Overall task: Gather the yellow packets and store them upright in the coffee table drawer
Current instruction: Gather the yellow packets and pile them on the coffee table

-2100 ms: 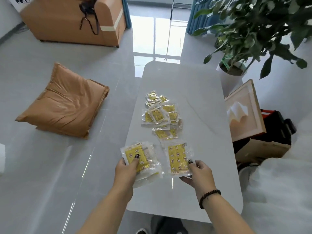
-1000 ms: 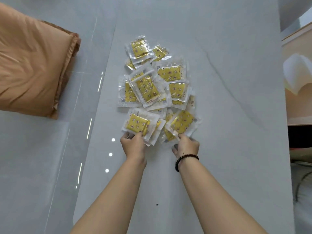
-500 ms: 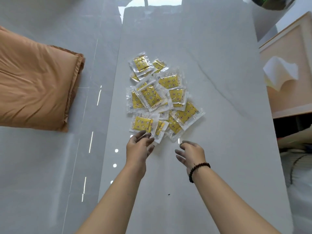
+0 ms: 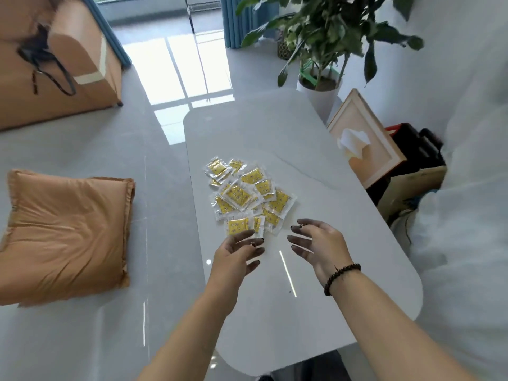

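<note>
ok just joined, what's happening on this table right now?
A person is gathering yellow packets, which lie in one loose overlapping pile on the white coffee table. Both hands hover at the near edge of the pile with fingers spread: the left hand close to the nearest packet, the right hand beside it. Neither holds anything. No drawer is in view, so nothing is stored yet.

Bare forearms; dark beaded bracelet [image 4: 341, 277] on right wrist; dark nails.

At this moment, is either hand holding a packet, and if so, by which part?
Nothing is held. The left hand and right hand are both open, just short of the yellow packets piled on the table.
</note>
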The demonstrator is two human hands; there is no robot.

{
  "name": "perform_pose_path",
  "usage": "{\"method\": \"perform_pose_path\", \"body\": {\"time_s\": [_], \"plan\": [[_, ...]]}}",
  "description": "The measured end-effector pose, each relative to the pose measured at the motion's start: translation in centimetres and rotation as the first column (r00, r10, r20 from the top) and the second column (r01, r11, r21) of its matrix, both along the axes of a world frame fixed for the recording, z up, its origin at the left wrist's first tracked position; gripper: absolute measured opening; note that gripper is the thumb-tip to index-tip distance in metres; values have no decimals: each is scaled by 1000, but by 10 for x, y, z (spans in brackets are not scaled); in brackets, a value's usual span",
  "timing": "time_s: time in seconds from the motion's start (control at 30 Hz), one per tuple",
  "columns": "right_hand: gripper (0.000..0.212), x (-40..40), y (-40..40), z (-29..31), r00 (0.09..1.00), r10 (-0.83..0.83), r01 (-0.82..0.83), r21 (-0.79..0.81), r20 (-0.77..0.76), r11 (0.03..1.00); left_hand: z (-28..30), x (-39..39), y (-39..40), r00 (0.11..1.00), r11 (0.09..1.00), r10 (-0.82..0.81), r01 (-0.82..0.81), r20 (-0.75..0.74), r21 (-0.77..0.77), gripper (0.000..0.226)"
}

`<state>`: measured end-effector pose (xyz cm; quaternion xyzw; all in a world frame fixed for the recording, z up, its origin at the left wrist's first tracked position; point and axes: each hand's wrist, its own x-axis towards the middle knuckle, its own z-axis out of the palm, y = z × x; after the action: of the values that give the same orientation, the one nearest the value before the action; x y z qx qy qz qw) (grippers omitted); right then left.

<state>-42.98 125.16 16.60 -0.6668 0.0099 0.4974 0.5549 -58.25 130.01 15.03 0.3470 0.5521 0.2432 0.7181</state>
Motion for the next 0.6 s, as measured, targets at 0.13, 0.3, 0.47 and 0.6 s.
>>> {"method": "perform_pose_path", "body": {"time_s": [0.13,0.3,0.47,0.6], "plan": [[18,-11,-43,64,996,-58,51,106,66,993,56,-10,-26,991,993,-103,97,89,64,31],[16,-13,-110,120,979,-130,99,190,155,977,115,5,-65,963,970,-225,208,151,124,32],[16,-8,-189,152,950,-244,204,204,194,958,160,33,-117,898,908,-404,371,172,195,31],[16,0,-260,165,906,-383,339,230,181,912,180,61,-170,821,828,-549,510,155,232,30]]}}
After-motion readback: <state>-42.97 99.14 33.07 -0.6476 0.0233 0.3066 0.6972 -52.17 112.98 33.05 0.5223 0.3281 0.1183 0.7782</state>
